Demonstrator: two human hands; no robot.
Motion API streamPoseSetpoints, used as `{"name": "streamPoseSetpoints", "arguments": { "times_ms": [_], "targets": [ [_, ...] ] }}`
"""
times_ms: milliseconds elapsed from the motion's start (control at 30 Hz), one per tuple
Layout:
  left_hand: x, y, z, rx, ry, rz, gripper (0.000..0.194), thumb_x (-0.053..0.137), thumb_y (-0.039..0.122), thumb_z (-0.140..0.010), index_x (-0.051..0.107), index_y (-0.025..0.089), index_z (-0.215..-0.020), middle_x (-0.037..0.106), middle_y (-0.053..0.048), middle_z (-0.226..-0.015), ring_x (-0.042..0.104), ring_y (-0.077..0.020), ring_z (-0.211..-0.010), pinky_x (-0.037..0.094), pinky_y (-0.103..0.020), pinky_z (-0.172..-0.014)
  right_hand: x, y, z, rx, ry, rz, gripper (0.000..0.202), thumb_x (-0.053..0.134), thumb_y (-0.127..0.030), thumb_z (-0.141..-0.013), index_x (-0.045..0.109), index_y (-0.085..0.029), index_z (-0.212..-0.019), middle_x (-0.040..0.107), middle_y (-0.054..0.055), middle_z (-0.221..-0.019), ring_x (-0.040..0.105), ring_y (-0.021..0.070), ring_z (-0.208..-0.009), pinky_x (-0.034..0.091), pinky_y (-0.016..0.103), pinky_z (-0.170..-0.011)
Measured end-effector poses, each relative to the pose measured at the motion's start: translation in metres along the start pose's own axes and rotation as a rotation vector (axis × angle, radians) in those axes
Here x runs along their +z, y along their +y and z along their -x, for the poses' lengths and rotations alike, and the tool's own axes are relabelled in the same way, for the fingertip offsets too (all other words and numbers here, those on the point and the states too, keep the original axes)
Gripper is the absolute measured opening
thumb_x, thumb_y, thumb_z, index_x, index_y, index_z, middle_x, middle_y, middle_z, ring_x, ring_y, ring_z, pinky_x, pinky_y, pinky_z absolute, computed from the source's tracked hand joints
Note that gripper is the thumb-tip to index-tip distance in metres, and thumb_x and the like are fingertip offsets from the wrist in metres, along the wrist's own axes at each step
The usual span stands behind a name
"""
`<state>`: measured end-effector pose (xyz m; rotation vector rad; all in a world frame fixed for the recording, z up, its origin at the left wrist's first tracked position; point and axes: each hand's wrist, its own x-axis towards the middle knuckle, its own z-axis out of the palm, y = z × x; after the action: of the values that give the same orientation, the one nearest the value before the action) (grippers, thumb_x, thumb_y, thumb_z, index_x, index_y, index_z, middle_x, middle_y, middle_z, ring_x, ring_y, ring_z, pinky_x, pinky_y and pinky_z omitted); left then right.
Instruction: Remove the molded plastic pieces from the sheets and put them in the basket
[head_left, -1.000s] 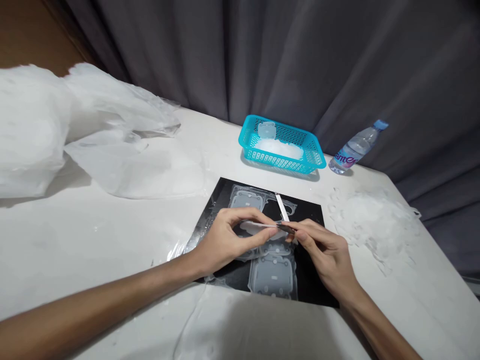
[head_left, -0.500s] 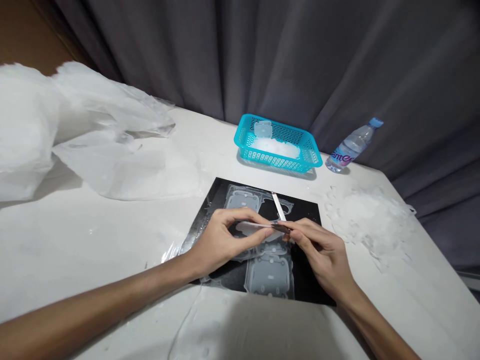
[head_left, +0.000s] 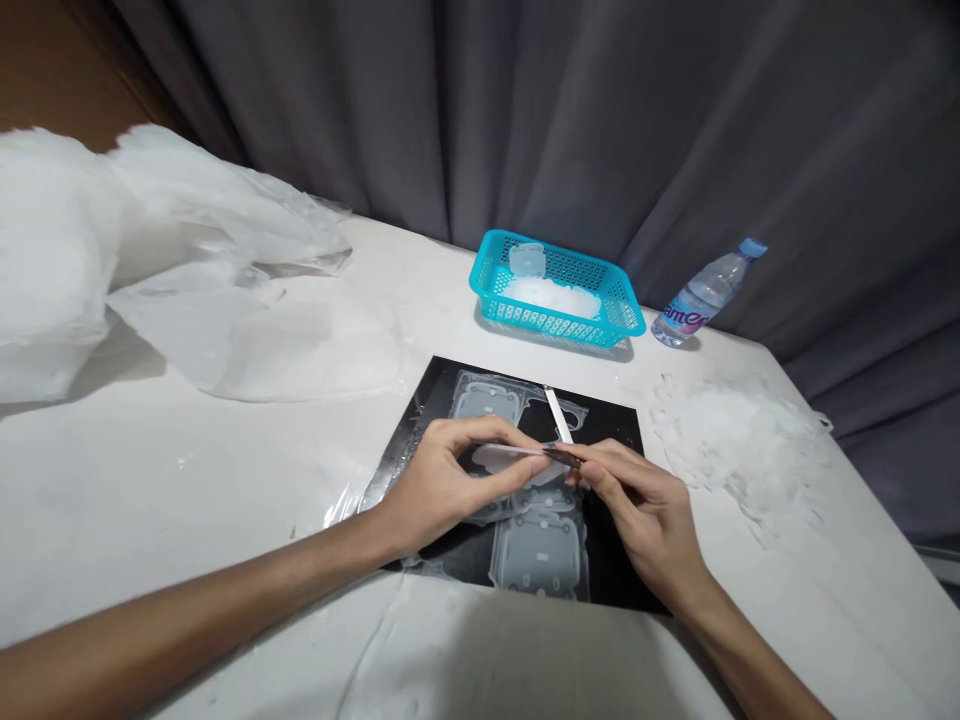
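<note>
Between its thumb and fingers, my left hand (head_left: 457, 470) pinches a thin translucent plastic piece (head_left: 495, 457), seen nearly edge-on. Closed round a small dark flat tool (head_left: 562, 457), my right hand (head_left: 645, 500) has its fingertips against the piece's right edge, close to the left fingertips. The tool's exact kind is unclear, as fingers cover most of it. Both hands are above a black board (head_left: 465, 550) with several translucent moulded sheets on it, one of them a rounded rectangular sheet (head_left: 540, 550). A narrow white strip (head_left: 559, 415) extends behind the right fingertips.
Behind the board stands a turquoise basket (head_left: 555, 325) with translucent pieces inside. A water bottle (head_left: 697, 300) is to its right. Clear plastic scraps (head_left: 750, 440) are heaped at the right. Large white plastic bags (head_left: 187, 230) fill the left. A grey curtain (head_left: 525, 110) hangs behind the table.
Both hands keep nearly the same pose and grip. The dark tool appears slightly shifted at the piece's edge; nothing else has visibly moved.
</note>
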<state>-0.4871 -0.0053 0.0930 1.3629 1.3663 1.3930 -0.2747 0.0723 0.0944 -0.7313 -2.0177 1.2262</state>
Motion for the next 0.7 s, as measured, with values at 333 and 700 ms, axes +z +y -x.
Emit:
{"name": "streamPoseSetpoints", "arguments": {
  "times_ms": [333,700],
  "targets": [
    [-0.0005,0.0005,-0.0010,0.016,0.010,-0.019,0.007,0.080,0.027,-0.088,0.082,0.020,-0.087,0.081,0.000,-0.085,0.071,-0.0129,-0.078,0.051,-0.021,-0.074,0.0024,0.0015,-0.0005,-0.023,0.011,0.015,0.027,0.060,-0.028,-0.104,0.078,-0.028,-0.124,0.073,0.004,-0.092,0.065,0.0186,-0.087,0.051,0.033,-0.081],
    [0.0006,0.0025,-0.0004,0.017,0.016,-0.035,0.007,0.080,0.026,-0.088,0.081,0.020,-0.086,0.081,0.000,-0.085,0.072,-0.0126,-0.078,0.051,-0.020,-0.073,0.0041,-0.0016,0.0010,-0.049,0.042,0.040,0.026,0.060,-0.025,-0.104,0.079,-0.031,-0.122,0.072,0.001,-0.088,0.065,0.0153,-0.084,0.051,0.029,-0.079]
  ]
}}
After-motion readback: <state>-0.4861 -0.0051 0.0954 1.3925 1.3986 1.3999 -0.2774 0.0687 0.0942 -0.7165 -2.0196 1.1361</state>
